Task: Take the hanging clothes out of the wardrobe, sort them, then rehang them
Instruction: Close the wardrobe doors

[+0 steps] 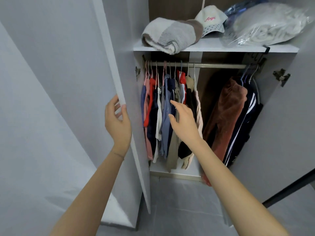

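From the head view, the wardrobe [192, 173] is standing with both doors open. The person's left hand [117, 120] is holding the edge of the left door [109, 48], thumb on the inner side and fingers curled round the outer face. The right hand [184, 123] is reaching into the hanging space with its fingers spread and straight, gripping nothing. Its fingertips are lying over a blue shirt [166, 126], though from here I cannot say whether they are truly touching the cloth.

Inside, a metal rail [213, 65] is running across under the shelf [204, 46]. The hanging clothes are all on it, split into two bunches with a bare stretch of rail between them. The left bunch [153, 116] is packed tight on thin hangers: red, navy, white, blue, beige and black pieces pressing against one another. The right bunch is hanging against the far side: a rust-brown garment [226, 116] in front and a dark one with white stripes [243, 125] just behind it.

On the shelf, a rolled grey and white towel [170, 34] is sticking out over the front edge. A white cap [211, 19] is sitting beside it, and a clear plastic bag [269, 24] with pale bedding inside is filling the right end.
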Demonstrator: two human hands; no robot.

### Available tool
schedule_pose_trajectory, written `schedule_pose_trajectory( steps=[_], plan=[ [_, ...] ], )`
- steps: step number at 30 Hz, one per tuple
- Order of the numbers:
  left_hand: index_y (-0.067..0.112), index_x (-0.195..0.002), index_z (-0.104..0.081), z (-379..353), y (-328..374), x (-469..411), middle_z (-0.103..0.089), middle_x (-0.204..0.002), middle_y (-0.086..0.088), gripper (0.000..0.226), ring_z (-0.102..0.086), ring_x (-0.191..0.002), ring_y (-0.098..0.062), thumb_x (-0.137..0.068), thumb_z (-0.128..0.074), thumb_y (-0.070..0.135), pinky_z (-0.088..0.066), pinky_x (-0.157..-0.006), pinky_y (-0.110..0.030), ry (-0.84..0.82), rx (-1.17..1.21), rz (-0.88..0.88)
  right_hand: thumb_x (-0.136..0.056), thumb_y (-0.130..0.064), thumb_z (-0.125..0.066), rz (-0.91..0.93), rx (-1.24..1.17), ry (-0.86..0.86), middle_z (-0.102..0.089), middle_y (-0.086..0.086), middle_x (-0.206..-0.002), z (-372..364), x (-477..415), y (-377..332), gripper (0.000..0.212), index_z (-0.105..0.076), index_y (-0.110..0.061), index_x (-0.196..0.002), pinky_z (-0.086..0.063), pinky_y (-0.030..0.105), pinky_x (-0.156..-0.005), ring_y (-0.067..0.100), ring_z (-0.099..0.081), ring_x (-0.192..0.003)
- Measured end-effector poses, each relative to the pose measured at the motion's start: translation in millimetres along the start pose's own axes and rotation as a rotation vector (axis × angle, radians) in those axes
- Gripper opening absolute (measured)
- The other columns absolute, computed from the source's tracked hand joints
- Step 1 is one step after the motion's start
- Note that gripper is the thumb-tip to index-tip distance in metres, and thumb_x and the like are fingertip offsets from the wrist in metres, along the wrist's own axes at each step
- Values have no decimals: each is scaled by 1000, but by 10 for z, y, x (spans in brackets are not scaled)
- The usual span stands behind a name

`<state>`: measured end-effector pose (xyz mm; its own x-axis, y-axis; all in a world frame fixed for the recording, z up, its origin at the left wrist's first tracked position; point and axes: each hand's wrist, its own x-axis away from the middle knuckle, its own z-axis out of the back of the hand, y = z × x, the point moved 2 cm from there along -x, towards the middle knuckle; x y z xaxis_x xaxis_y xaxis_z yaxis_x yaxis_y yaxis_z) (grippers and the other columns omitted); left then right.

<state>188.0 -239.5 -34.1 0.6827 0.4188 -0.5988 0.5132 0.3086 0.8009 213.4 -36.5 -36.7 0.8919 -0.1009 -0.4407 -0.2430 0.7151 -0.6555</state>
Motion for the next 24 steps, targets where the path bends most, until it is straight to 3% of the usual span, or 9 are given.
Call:
schedule_pose_trajectory(
  steps=[4,6,9,11,13,14,18,24],
  plan=[
    [22,-129,-57,-299,12,64,-56,-117,18,32,-59,-106,-7,-97,-59,16,-53,-89,-24,-165,97,-103,-98,-16,-53,-56,17,66,-46,2,-145,1,-50,108,50,-41,-15,-147,-25,23,-111,19,-36,-137],
    [20,-134,-53,-482,-13,76,-55,-121,11,39,-57,-106,-8,-96,-61,19,-52,-94,-29,-277,137,-103,-99,-17,-53,-72,38,99,-46,2,-146,40,-59,168,50,-40,-15,-147,-22,19,-110,18,-36,-137],
    [21,-141,-46,-803,-68,95,-48,-138,4,49,-48,-127,-15,-95,-63,26,-42,-108,-45,-428,165,-118,-97,-15,-54,-100,101,151,-49,3,-144,151,-69,284,50,-42,-14,-146,-23,19,-110,18,-40,-136],
    [23,-144,-41,-1038,-92,109,-39,-148,2,56,-36,-139,-16,-94,-63,31,-34,-115,-44,-499,156,-136,-97,-14,-54,-126,110,171,-50,2,-144,239,-60,388,50,-43,-14,-145,-28,27,-115,19,-40,-136],
    [27,-149,-33,-1270,-100,146,-29,-156,-3,63,-24,-145,-13,-94,-61,36,-22,-120,-29,-553,73,-210,-97,-15,-54,-143,140,189,-50,2,-143,338,-41,516,49,-44,-15,-145,-29,31,-116,19,-40,-136],
    [28,-151,-27,-1397,-98,165,-25,-158,-6,67,-21,-146,-14,-94,-60,39,-20,-121,-30,-573,3,-265,-97,-16,-55,-154,160,207,-50,3,-143,391,-37,589,49,-44,-14,-145,-27,27,-115,19,-39,-136],
    [33,-154,-16,-2044,-90,165,-13,-162,-7,72,-15,-149,-25,-95,-56,46,-17,-116,-64,-637,-274,-354,-98,-17,-55,-218,196,264,-47,2,-146,612,-104,914,49,-43,-14,-145,-23,22,-112,19,-36,-138],
    [35,-155,-1,-2944,-283,121,1,-164,-7,80,-2,-151,-32,-95,-52,51,-15,-113,-68,-659,-589,-426,-98,-17,-54,-239,225,227,-44,2,-148,902,-343,1457,51,-40,-17,-147,-29,35,-116,21,-32,-140]
  ],
)
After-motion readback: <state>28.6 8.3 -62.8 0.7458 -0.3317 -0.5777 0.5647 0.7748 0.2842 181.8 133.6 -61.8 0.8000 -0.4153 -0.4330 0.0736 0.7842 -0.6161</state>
